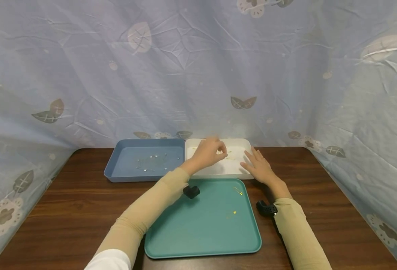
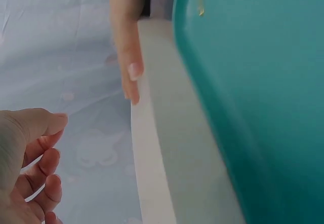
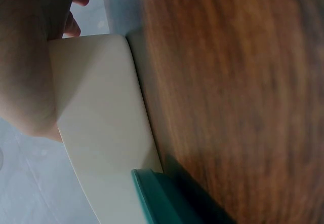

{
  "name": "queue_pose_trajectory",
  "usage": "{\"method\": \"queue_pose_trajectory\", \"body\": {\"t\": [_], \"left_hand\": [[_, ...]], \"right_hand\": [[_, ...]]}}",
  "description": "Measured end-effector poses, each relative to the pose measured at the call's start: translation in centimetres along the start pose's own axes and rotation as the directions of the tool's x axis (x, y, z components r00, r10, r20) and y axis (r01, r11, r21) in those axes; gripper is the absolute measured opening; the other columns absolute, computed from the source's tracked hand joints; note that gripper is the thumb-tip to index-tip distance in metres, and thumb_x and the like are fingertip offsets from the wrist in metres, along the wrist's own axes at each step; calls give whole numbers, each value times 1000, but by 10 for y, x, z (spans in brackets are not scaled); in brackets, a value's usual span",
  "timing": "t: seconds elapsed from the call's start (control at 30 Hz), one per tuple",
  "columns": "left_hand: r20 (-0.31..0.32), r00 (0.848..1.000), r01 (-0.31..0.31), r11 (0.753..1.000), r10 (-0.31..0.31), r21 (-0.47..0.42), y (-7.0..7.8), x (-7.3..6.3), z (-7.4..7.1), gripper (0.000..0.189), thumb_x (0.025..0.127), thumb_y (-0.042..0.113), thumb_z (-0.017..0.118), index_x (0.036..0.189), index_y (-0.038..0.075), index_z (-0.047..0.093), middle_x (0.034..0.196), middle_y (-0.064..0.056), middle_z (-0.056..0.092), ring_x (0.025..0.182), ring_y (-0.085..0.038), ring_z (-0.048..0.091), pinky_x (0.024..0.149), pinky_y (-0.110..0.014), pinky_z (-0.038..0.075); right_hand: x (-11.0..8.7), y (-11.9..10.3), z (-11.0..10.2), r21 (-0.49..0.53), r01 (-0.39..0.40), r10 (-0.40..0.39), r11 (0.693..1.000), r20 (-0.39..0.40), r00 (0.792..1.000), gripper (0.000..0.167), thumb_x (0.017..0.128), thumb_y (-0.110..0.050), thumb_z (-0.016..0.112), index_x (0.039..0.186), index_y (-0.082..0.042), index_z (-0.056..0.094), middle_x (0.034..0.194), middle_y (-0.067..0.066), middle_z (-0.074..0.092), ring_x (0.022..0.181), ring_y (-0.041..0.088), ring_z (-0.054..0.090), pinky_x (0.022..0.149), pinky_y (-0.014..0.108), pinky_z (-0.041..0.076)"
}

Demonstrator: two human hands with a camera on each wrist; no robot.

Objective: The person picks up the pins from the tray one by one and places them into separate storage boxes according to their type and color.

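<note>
Over the white tray [image 1: 218, 172], my left hand [image 1: 206, 153] is bent, its thumb and index fingertips brought close together. A gold safety pin [image 1: 229, 152] shows right at those fingertips in the head view; I cannot tell whether they pinch it. In the left wrist view the left hand [image 2: 33, 158] has its fingers curled above the far side of the white tray [image 2: 152, 133]. My right hand [image 1: 260, 168] spreads its fingers at the tray's right rim, thumb side toward the tray. Several gold pins lie in the white tray, partly hidden by the left hand.
Nearest me is a green tray [image 1: 198, 232], with a gold safety pin [image 1: 238, 191] and another small gold pin [image 1: 234, 212] toward its right side. A blue tray [image 1: 127, 176] at the left holds several silver safety pins [image 1: 154, 156]. A patterned curtain [image 1: 185, 75] hangs behind the wooden table [image 1: 66, 210].
</note>
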State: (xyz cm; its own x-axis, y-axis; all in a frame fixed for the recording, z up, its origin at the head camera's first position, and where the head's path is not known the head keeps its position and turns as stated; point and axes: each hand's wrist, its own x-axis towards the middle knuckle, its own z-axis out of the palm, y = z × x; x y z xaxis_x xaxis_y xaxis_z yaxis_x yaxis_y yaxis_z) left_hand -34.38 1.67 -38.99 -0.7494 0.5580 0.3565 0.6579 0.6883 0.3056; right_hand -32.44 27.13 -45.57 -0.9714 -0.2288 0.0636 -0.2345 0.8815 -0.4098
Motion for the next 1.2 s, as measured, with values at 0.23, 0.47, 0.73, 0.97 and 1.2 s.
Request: {"method": "queue_pose_trajectory", "body": {"t": [0.23, 0.47, 0.73, 0.97, 1.2], "left_hand": [[41, 995, -88, 995, 86, 43, 13, -21, -3, 11, 90, 34, 69, 90, 22, 69, 92, 4, 62, 90, -14, 56, 78, -34, 44], [88, 976, -208, 975, 201, 80, 27, -45, -2, 14, 90, 38, 68, 92, 24, 68, 91, 5, 62, 84, -12, 52, 71, -28, 37], [156, 934, -343, 930, 322, 134, 43, -68, -1, 16, 89, 41, 68, 95, 26, 68, 93, 8, 60, 84, -10, 52, 67, -24, 33], [292, 876, -445, 876, 383, 187, 54, -86, 11, 22, 90, 50, 64, 100, 30, 67, 98, 11, 59, 88, -9, 52, 69, -23, 33], [409, 829, -480, 861, 381, 170, 59, -97, 21, 29, 87, 57, 64, 99, 30, 67, 99, 12, 58, 87, -6, 48, 67, -21, 27]], "right_hand": [[1, 1, 1, -12, -2, 2, 1000, 0, 1000, 69, 101, -46, 45, 153, -6, 28, 162, 25, 8, 148, 50, 7, 113, 70, 13], [2, 3, 2, -7, 14, -14, 1000, -16, 1000, 68, 100, -46, 45, 154, -6, 28, 162, 25, 9, 147, 50, 8, 114, 70, 13], [1, 1, 2, 9, 21, -21, 1000, -15, 1000, 68, 101, -46, 45, 154, -6, 28, 162, 25, 9, 148, 50, 7, 113, 70, 13], [0, 0, 1, 3, 18, -18, 1000, -10, 1000, 68, 101, -45, 44, 154, -7, 27, 162, 25, 8, 148, 50, 6, 114, 69, 12], [0, 1, 3, 11, 4, -4, 1000, 5, 1000, 69, 101, -49, 42, 155, -9, 25, 163, 22, 6, 149, 47, 4, 114, 70, 11]]}}
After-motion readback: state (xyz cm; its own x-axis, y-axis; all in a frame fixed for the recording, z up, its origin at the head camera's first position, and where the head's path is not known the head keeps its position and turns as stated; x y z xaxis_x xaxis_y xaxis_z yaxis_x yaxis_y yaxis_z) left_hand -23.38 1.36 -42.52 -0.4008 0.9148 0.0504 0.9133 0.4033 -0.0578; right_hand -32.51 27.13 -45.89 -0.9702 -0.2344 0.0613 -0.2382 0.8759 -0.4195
